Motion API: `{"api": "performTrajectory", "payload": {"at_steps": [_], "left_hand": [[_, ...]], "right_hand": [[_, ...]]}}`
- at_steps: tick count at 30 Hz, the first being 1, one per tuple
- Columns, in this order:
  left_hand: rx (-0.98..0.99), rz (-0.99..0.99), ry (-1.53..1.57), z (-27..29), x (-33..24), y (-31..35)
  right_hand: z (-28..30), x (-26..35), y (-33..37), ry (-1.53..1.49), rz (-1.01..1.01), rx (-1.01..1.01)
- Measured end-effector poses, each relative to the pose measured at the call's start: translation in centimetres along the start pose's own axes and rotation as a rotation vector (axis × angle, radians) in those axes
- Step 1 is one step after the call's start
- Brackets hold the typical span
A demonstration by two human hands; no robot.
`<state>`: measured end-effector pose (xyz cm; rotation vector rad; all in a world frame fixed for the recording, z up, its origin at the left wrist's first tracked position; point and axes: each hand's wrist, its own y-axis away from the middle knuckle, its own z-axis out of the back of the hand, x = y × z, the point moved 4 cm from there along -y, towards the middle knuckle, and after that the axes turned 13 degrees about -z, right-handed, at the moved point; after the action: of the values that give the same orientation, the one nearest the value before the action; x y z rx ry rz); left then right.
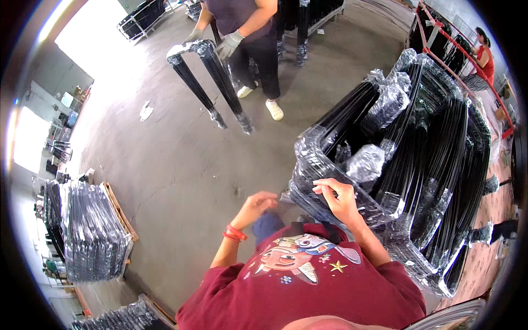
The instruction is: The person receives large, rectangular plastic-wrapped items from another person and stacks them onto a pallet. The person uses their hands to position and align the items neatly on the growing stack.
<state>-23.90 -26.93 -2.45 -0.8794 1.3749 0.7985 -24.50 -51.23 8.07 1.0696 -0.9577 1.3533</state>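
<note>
My left hand is over the floor in front of my body, its fingers loosely bent and slightly smeared, with nothing visible in them. A red band circles that wrist. To its right, my right hand hovers by the near edge of a big stack of black, bent tube frames wrapped in clear plastic film. Its fingers are half curled and apart, and I see nothing held. Whether its fingertips touch the film I cannot tell. A crumpled ball of film sits on the stack near this hand.
Ahead, a co-worker in gloves holds a wrapped U-shaped black frame bundle, legs downward. More wrapped bundles stand on a wooden pallet at left. A red rail and another person are far right. Film scrap lies on the floor.
</note>
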Motion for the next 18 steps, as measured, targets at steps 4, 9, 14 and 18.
{"api": "performTrajectory", "payload": {"at_steps": [4,9,14,18], "left_hand": [[-0.278,-0.034,0.025,12.5,1.5,-3.7],[-0.500,-0.137,0.075,28.3,0.1,-9.2],[-0.497,-0.056,0.296,35.0,-2.3,-18.2],[-0.412,-0.052,1.044,42.1,3.9,-23.2]], "right_hand": [[-5.0,0.6,-5.6,0.061,-0.039,-0.006],[-13.3,0.2,-14.1,-0.049,-0.178,-0.022],[-19.8,0.2,-20.3,-0.114,-0.203,0.002],[-25.0,0.1,-24.8,-0.442,-0.321,0.089]]}}
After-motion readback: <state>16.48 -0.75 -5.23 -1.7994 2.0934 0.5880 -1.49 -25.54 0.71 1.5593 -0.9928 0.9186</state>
